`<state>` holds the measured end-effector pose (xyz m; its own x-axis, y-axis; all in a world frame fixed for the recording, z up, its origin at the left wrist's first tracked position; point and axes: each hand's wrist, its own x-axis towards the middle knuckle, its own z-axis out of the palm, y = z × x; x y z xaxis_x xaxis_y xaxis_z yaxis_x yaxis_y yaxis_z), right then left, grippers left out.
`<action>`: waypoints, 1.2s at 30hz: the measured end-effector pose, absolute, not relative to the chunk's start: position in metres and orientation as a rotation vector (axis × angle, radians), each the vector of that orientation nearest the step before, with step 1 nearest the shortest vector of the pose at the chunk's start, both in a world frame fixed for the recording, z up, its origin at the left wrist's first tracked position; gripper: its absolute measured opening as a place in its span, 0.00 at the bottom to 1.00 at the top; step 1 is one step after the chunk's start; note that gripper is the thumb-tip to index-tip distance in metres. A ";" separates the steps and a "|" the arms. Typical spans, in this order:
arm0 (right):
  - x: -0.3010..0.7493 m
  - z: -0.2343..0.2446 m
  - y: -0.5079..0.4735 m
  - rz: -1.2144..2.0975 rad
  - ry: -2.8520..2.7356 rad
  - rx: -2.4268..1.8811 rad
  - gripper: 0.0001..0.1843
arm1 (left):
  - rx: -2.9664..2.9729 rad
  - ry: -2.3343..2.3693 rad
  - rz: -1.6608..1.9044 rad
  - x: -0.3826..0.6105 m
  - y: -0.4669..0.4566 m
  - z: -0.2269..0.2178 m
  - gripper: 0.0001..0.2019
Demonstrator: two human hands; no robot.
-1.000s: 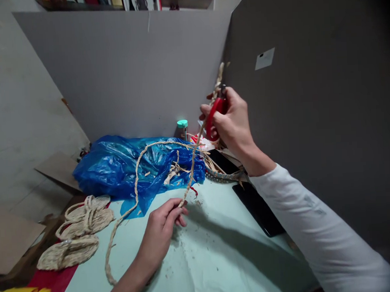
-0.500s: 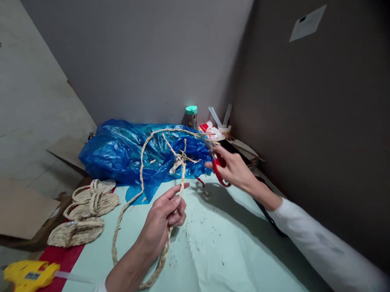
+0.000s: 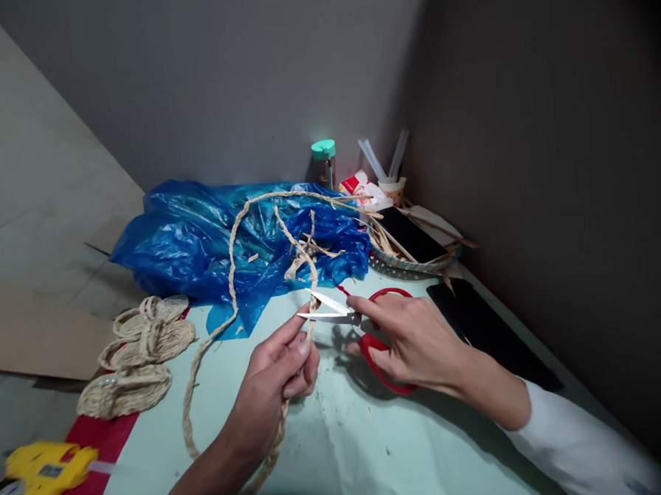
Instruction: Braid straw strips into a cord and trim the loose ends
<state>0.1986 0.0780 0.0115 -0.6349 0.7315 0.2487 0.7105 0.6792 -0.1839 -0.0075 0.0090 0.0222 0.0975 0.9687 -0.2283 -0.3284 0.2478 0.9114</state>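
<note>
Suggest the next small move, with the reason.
I'd probably use the right hand to seat the scissors squarely around the braided cord before closing: the open blades overlap it in view, just beyond the left hand's grip, but whether it lies between them is unclear.

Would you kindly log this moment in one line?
left hand: holds braided cord; right hand: holds red-handled scissors; blades: open at cord

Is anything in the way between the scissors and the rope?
Nothing that I can see: the open scissors in the right hand overlap the rope in this view. But the pointing finger of the left hand looks very close to the blades.
</note>
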 end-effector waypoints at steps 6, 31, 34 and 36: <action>0.201 0.006 0.079 0.000 -2.599 -1.030 0.22 | 0.809 1.110 1.092 -0.007 0.008 0.026 0.22; 0.199 0.001 0.077 -0.302 -2.501 -0.929 0.20 | 0.807 1.098 1.083 -0.007 0.001 0.030 0.14; 0.200 0.002 0.076 -0.329 -2.462 -0.958 0.20 | 0.819 1.081 1.073 -0.007 -0.001 0.028 0.07; 0.199 0.002 0.076 -0.316 -2.457 -0.966 0.19 | 0.818 1.081 1.077 -0.007 -0.002 0.027 0.05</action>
<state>0.1993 0.0759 0.0023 -0.6366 0.5782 0.5103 0.6884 0.7243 0.0381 -0.0073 -0.0016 0.0274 0.0993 0.9563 -0.2751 -0.2719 0.2920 0.9169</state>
